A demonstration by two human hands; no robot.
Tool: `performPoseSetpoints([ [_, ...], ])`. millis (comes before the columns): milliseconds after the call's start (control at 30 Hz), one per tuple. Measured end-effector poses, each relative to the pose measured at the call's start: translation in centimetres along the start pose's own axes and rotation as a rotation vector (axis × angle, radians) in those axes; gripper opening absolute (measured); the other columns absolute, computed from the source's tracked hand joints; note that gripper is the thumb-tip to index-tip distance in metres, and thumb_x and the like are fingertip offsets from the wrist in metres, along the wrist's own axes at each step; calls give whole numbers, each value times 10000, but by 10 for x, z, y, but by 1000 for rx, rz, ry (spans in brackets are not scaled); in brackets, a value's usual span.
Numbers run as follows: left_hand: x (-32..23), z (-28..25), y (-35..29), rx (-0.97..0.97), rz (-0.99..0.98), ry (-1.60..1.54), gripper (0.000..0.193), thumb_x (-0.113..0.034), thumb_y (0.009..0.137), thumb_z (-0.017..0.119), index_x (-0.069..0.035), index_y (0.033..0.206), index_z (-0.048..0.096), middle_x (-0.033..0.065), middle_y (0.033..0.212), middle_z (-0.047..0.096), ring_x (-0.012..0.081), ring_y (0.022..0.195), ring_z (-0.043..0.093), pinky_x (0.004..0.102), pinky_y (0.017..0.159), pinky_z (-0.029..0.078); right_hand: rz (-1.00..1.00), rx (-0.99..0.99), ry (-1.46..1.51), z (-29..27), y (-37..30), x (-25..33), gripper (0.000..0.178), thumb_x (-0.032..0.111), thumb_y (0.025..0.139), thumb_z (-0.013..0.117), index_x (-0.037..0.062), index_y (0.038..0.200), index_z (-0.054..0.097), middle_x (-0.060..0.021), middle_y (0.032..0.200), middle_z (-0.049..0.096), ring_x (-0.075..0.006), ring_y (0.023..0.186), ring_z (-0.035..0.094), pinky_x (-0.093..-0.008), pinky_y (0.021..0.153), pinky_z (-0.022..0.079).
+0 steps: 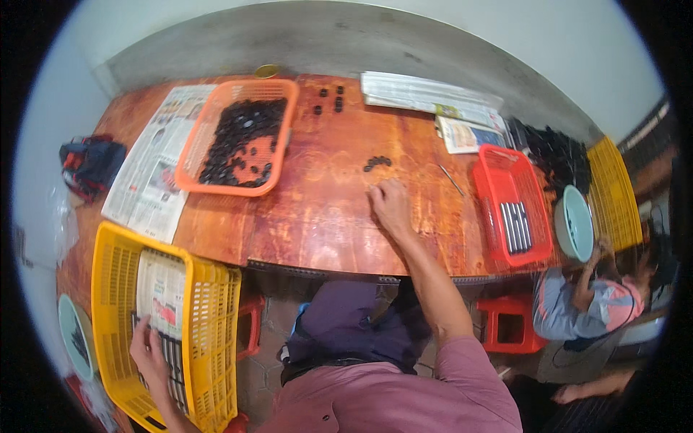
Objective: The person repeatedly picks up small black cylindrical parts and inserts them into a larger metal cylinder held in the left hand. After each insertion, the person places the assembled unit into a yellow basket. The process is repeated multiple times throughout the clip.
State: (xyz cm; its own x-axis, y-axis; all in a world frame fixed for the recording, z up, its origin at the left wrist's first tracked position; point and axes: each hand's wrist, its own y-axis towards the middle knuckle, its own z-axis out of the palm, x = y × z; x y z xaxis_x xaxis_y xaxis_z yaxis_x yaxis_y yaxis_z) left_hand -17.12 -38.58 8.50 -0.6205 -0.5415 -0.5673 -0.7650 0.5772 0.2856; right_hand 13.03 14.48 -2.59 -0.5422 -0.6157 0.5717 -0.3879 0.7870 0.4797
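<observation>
My left hand (148,353) reaches into a tall yellow plastic basket (215,325) at the lower left. Its fingers look apart, over a row of dark rods (172,361) lying in the basket beside a sheet of newspaper (160,289). My right hand (391,206) rests on the reddish wooden table (317,224), its fingers curled together. Whatever they may hold is hidden. Just beyond its knuckles lies a short curved row of small black pieces (377,164).
An orange basket (186,162) of black pieces stands at the far left on newspaper. A red basket (538,209) with silvery-black rods and a thin metal tool (452,180) lie right. A pale green basin (575,224) and a seated person (595,307) are farther right.
</observation>
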Motion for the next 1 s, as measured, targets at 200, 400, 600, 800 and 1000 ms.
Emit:
performPoseSetpoints([
  [200,-130,123,-3,114,290,-239,312,41,918,661,14,1228,678,116,960,670,195,785,592,320,743,489,102,-40,113,-3,-3,2,221,199,903,634,-21,896,659,-224,913,665,-411,866,644,-518,792,495],
  [400,-212,252,50,338,454,-410,270,-40,934,692,-11,1202,697,135,933,676,229,829,656,348,773,526,217,-105,415,-81,-8,24,172,158,933,664,-4,990,684,-192,984,693,-340,948,689,-430,842,535],
  [600,-239,315,94,491,345,-546,244,-109,988,659,0,1199,715,116,965,738,204,865,703,331,808,543,134,-448,-102,-231,12,-41,117,120,937,674,21,977,720,-167,932,731,-337,873,721,-429,779,559],
  [800,-230,345,84,476,334,-670,227,-115,990,658,17,1160,728,118,943,744,178,852,689,312,786,537,696,260,-186,-289,-2,-154,203,128,856,725,-35,978,734,-159,843,760,-239,798,734,-390,720,555],
  [1000,-234,339,86,559,211,-636,186,-99,998,652,32,1096,740,90,934,753,159,902,695,287,804,536,604,372,-354,-270,-11,-189,383,265,810,798,-37,1039,741,-183,898,763,-242,833,732,-377,758,555],
])
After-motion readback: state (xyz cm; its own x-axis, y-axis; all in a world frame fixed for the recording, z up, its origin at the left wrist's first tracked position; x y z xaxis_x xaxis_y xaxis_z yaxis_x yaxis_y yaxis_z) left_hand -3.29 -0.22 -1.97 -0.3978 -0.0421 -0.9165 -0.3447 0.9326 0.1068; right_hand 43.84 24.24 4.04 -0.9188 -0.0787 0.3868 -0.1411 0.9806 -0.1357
